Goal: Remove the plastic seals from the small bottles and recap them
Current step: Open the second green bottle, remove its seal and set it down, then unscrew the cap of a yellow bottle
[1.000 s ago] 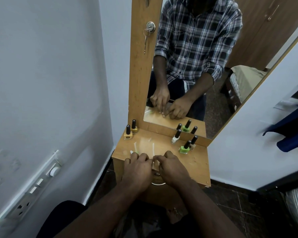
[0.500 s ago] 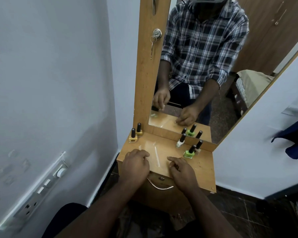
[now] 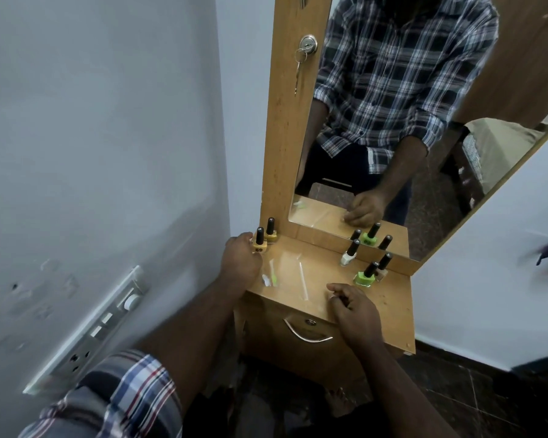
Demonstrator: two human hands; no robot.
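Two yellow bottles with black caps stand at the back left corner of the wooden dresser top (image 3: 389,298). My left hand (image 3: 241,262) reaches to the nearer yellow bottle (image 3: 260,245), fingers curled against its base. My right hand (image 3: 353,309) rests on the front of the top with fingers loosely curled, holding nothing I can see. A white bottle (image 3: 348,255), a green bottle (image 3: 365,275) and a pale beige bottle (image 3: 383,267) stand at the right, all capped. Torn clear plastic seals (image 3: 270,276) and a thin strip (image 3: 303,279) lie between my hands.
A mirror (image 3: 393,121) in a wooden frame rises behind the top and reflects a person in a plaid shirt. A key hangs in a lock (image 3: 308,45) on the frame. The drawer handle (image 3: 307,335) is below; a wall switchboard (image 3: 105,324) is left.
My hands, joined at the middle of the top a second ago, have separated. The left hand moved back-left to the yellow bottle; the right hand stayed near the front.
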